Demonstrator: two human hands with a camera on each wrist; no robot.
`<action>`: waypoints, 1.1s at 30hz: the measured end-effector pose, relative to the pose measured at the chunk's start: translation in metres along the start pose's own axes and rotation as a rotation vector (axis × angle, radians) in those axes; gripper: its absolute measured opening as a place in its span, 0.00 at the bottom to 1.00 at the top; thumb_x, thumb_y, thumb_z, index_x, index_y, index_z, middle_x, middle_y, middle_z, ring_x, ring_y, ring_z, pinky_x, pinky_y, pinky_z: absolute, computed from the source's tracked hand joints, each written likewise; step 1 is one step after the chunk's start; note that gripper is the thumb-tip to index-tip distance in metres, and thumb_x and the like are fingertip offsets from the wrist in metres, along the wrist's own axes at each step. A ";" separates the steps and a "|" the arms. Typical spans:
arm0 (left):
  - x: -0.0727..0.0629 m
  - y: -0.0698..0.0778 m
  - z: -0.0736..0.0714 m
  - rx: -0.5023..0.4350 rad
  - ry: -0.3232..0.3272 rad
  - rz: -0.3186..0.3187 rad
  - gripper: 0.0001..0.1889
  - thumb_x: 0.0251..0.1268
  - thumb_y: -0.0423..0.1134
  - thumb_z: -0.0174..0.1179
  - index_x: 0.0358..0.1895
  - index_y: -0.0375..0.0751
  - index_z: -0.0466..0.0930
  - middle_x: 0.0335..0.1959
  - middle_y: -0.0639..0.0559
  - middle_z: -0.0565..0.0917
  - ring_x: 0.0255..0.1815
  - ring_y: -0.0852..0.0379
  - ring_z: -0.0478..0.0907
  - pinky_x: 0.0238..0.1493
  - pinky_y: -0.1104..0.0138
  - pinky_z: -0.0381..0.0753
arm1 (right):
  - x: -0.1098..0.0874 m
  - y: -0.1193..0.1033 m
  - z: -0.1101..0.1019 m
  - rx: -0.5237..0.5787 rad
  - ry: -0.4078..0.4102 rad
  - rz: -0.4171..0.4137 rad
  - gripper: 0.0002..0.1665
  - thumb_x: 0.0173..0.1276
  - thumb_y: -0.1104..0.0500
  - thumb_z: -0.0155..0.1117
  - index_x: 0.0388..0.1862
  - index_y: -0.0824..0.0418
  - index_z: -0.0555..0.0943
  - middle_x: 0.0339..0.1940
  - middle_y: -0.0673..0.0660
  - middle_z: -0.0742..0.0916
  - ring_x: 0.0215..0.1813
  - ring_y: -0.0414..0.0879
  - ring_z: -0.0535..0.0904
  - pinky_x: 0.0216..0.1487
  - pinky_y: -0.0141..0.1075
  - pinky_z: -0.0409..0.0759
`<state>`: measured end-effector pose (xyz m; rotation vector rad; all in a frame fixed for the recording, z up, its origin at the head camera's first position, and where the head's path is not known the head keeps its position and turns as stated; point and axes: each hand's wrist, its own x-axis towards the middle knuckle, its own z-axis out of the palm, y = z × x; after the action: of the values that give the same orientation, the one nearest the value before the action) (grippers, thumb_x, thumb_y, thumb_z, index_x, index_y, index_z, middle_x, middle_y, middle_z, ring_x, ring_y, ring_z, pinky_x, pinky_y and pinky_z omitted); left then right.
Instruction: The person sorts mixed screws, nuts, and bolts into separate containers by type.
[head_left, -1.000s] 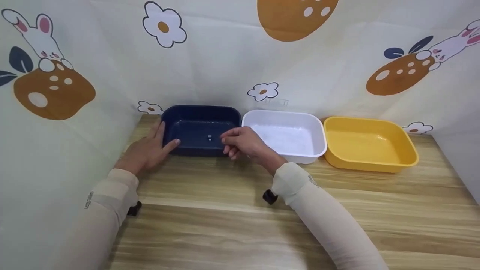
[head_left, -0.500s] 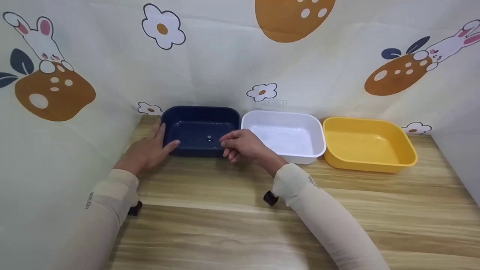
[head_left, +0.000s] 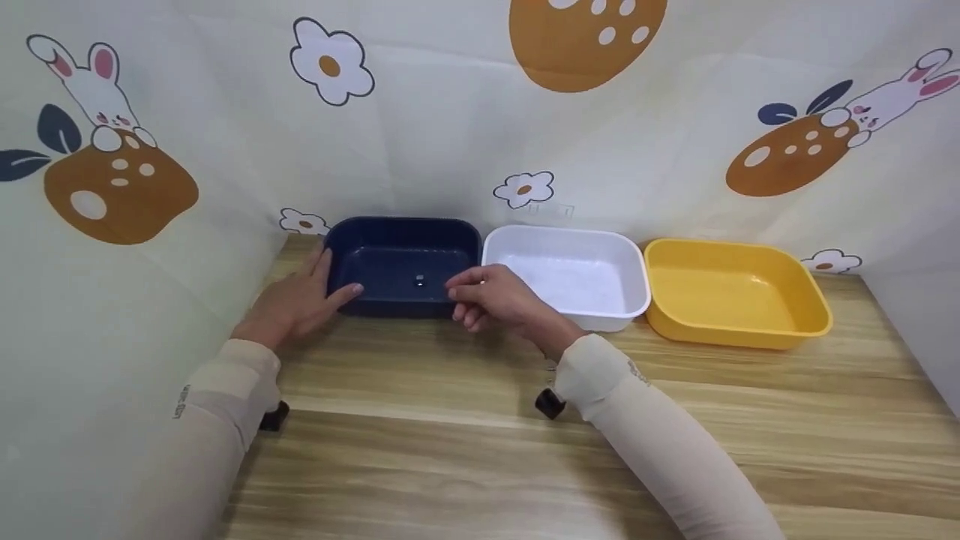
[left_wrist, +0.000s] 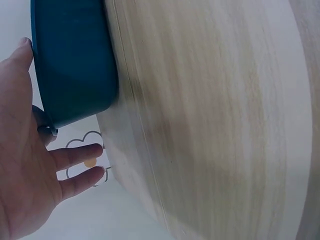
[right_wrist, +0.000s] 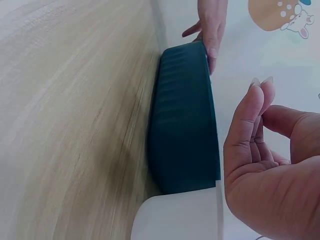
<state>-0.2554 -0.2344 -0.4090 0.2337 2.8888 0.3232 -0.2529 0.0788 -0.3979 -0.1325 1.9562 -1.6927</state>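
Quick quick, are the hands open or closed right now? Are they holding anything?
Left hand: open, resting against the left end of the dark blue bin.
Right hand: closed, thumb against fingers; nothing visible in it.

I face a pale wall (head_left: 427,142), printed with flowers (head_left: 329,66) and rabbits (head_left: 103,97), behind the wood-grain worktop's (head_left: 390,480) far edge.

Tabletop (head_left: 405,480): wood-grain, pale brown streaks, running beneath both my hands and toward me. Directly on it, three rounded-rectangular basins in a row. Navy basin (head_left: 382,271) between my left hand (head_left: 296,304), touching its left end, and my right hand (head_left: 499,300). White basin (head_left: 574,285) just behind and right of my right hand; yellow basin (head_left: 727,300) farther right.
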 end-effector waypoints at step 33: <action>0.025 0.139 0.013 0.146 0.190 0.278 0.50 0.65 0.76 0.33 0.79 0.41 0.42 0.81 0.47 0.43 0.80 0.44 0.38 0.74 0.44 0.50 | -0.083 0.055 -0.068 0.062 0.004 -0.002 0.23 0.71 0.61 0.58 0.60 0.74 0.74 0.19 0.53 0.83 0.17 0.39 0.76 0.21 0.30 0.78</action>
<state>-0.2578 -0.0934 -0.3935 0.6671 3.0708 0.1885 -0.1989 0.1851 -0.4174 -0.1081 1.9052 -1.7535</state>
